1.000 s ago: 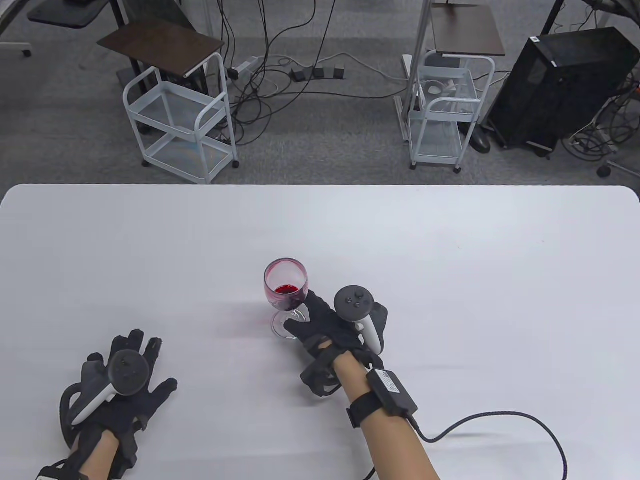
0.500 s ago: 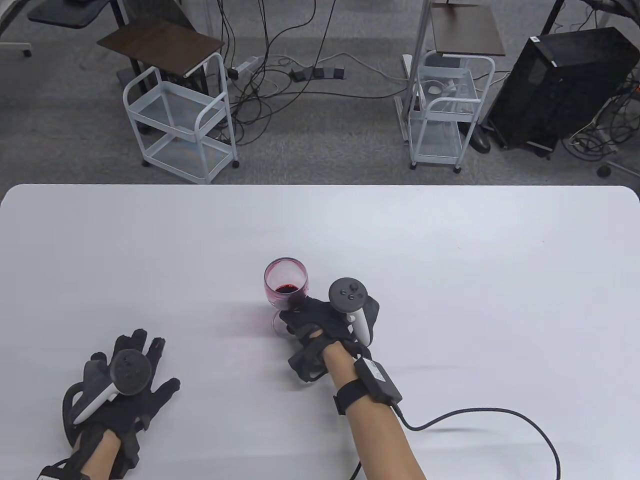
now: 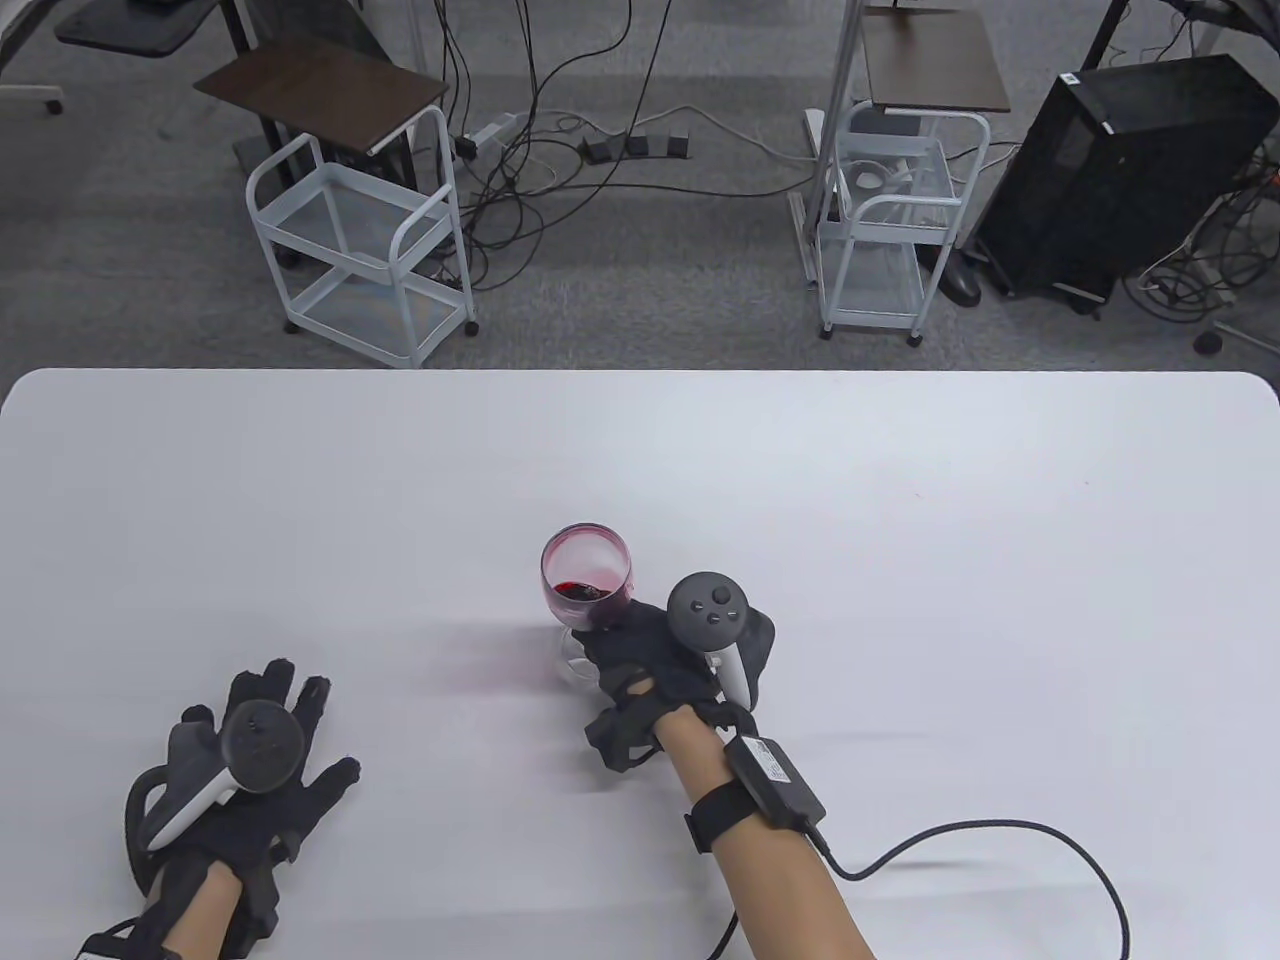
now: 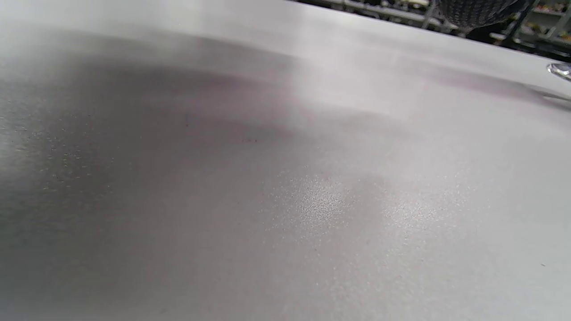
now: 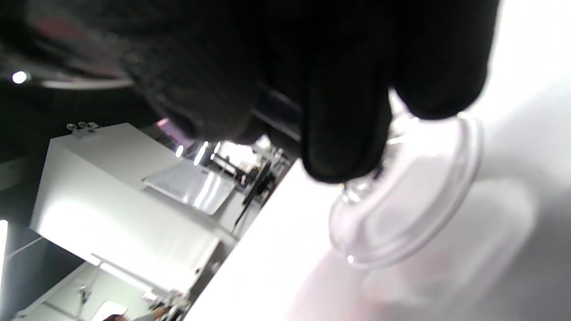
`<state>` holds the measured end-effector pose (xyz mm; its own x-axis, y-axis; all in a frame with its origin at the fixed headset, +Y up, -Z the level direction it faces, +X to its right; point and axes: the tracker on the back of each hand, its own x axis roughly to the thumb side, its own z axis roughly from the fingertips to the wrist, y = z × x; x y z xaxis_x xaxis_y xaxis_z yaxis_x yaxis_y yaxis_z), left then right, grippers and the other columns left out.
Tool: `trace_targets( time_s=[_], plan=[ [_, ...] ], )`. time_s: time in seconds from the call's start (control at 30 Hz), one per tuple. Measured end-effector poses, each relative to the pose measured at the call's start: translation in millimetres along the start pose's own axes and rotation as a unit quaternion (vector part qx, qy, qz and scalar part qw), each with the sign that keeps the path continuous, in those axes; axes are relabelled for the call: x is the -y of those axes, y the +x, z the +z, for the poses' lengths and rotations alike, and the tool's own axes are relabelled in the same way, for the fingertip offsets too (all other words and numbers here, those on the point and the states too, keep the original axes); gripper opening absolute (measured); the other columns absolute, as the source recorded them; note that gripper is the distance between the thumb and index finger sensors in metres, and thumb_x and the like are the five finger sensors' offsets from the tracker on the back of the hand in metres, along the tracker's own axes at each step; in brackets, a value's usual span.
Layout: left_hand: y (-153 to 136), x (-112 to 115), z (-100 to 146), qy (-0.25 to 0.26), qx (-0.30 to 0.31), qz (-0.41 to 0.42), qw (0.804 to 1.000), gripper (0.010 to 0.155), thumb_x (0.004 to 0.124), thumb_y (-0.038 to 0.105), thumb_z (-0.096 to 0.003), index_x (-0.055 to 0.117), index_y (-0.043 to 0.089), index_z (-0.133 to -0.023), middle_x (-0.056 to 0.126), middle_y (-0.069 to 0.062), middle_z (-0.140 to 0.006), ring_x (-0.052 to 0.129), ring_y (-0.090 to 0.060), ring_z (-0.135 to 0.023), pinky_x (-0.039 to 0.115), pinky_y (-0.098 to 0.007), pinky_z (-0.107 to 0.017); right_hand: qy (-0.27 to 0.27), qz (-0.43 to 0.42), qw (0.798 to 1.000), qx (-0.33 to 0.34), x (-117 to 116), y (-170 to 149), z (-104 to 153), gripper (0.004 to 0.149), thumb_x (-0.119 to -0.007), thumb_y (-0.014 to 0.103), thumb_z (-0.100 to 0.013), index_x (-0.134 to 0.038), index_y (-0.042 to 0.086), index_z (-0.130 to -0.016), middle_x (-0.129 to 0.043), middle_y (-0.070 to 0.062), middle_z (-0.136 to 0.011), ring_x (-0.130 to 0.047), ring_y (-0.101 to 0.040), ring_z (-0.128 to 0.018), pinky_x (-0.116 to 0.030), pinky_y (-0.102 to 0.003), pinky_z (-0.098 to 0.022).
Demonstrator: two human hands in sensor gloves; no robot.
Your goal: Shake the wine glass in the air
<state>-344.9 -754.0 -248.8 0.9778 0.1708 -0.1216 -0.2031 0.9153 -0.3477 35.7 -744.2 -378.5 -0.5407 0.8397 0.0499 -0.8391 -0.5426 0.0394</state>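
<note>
A wine glass with a little red wine is at the middle of the white table. My right hand grips it by the stem just under the bowl. In the right wrist view my gloved fingers wrap the stem, and the clear foot hangs tilted a little above the table over its shadow. The wine sits slanted in the bowl. My left hand rests flat on the table at the near left, fingers spread and empty. The glass foot shows at the right edge of the left wrist view.
A black cable runs from my right wrist across the table's near right part. Two white wire carts and a black computer case stand on the floor beyond the far edge.
My right hand closed around the stem, then moved the glass slightly to the right and toward me. The wine now slants in the bowl. The left hand has not moved.
</note>
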Motion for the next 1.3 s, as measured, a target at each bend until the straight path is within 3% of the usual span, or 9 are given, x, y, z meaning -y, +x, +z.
trace_targets(
  time_s=[0.13, 0.3, 0.43, 0.53, 0.67, 0.77, 0.9, 1.0, 1.3],
  plan=[
    [0, 0, -2, -0.005, -0.002, -0.003, 1.0, 0.086, 0.063, 0.074, -0.0471, 0.019, 0.042, -0.114, -0.005, 0.01, -0.121, -0.001, -0.025, -0.118, -0.001, -0.058, -0.074, 0.038, -0.034, 0.999, 0.009, -8, 2, 7, 0.042, -0.093, 0.034, -0.038, -0.091, 0.022, -0.078, -0.1, -0.005, -0.079, -0.108, -0.025, -0.047, -0.084, -0.05, -0.046],
    [-1, 0, 0, 0.001, 0.0, 0.001, 1.0, 0.086, 0.064, 0.074, -0.047, 0.02, 0.042, -0.114, -0.004, 0.009, -0.121, -0.001, -0.025, -0.118, -0.001, -0.058, -0.074, -0.006, -0.018, 1.0, -0.003, -1, 4, 3, 0.042, -0.093, 0.034, -0.038, -0.091, 0.021, -0.078, -0.101, -0.006, -0.079, -0.108, -0.025, -0.046, -0.084, -0.05, -0.046],
    [0, 0, -2, -0.002, 0.0, -0.002, 1.0, 0.087, 0.063, 0.074, -0.0471, 0.019, 0.042, -0.114, -0.005, 0.01, -0.121, -0.001, -0.025, -0.118, -0.001, -0.058, -0.074, 0.033, -0.032, 0.999, 0.011, -8, 4, 8, 0.042, -0.093, 0.035, -0.038, -0.091, 0.02, -0.077, -0.102, -0.007, -0.078, -0.109, -0.025, -0.045, -0.084, -0.05, -0.045],
    [1, 1, -2, -0.002, 0.001, -0.005, 1.0, 0.086, 0.063, 0.074, -0.047, 0.019, 0.042, -0.114, -0.004, 0.01, -0.121, -0.001, -0.025, -0.118, -0.001, -0.058, -0.074, -0.005, -0.017, 1.0, 0.007, -2, 4, 6, 0.042, -0.094, 0.035, -0.038, -0.091, 0.021, -0.077, -0.101, -0.006, -0.078, -0.109, -0.025, -0.047, -0.084, -0.051, -0.046],
    [1, -1, -1, 0.002, 0.005, -0.001, 1.0, 0.087, 0.063, 0.074, -0.0471, 0.019, 0.042, -0.114, -0.005, 0.01, -0.121, -0.001, -0.025, -0.118, -0.001, -0.058, -0.075, 0.024, -0.025, 0.999, 0.012, -6, 3, 9, 0.042, -0.094, 0.035, -0.038, -0.092, 0.02, -0.077, -0.102, -0.007, -0.076, -0.109, -0.024, -0.044, -0.085, -0.05, -0.045],
    [1, 1, -2, -0.001, 0.002, -0.005, 1.0, 0.087, 0.063, 0.074, -0.047, 0.019, 0.042, -0.114, -0.005, 0.01, -0.121, -0.001, -0.025, -0.118, -0.001, -0.058, -0.074, -0.013, -0.014, 1.0, 0.012, -1, 5, 8, 0.041, -0.094, 0.035, -0.038, -0.092, 0.02, -0.077, -0.102, -0.007, -0.077, -0.109, -0.025, -0.045, -0.084, -0.051, -0.045],
    [2, 0, -1, 0.003, 0.005, -0.004, 1.0, 0.087, 0.063, 0.074, -0.0471, 0.019, 0.042, -0.114, -0.005, 0.01, -0.121, -0.002, -0.025, -0.118, -0.001, -0.058, -0.074, 0.012, -0.03, 0.999, 0.02, -6, 3, 11, 0.042, -0.094, 0.035, -0.038, -0.092, 0.019, -0.076, -0.103, -0.007, -0.075, -0.11, -0.024, -0.043, -0.085, -0.05, -0.045],
    [2, 1, -1, 0.003, 0.005, -0.005, 1.0, 0.086, 0.063, 0.074, -0.0471, 0.019, 0.042, -0.114, -0.004, 0.01, -0.121, -0.001, -0.025, -0.118, -0.001, -0.058, -0.074, -0.015, -0.019, 1.0, 0.015, -3, 4, 10, 0.041, -0.094, 0.035, -0.038, -0.092, 0.02, -0.076, -0.103, -0.007, -0.076, -0.109, -0.025, -0.044, -0.084, -0.051, -0.045],
    [2, 0, -1, 0.005, 0.006, -0.001, 1.0, 0.087, 0.064, 0.074, -0.047, 0.019, 0.042, -0.114, -0.004, 0.01, -0.121, -0.001, -0.025, -0.118, -0.001, -0.058, -0.074, -0.006, -0.002, 1.0, 0.02, -4, 3, 12, 0.041, -0.094, 0.035, -0.038, -0.093, 0.019, -0.076, -0.104, -0.008, -0.075, -0.11, -0.025, -0.043, -0.085, -0.051, -0.045]
  ],
)
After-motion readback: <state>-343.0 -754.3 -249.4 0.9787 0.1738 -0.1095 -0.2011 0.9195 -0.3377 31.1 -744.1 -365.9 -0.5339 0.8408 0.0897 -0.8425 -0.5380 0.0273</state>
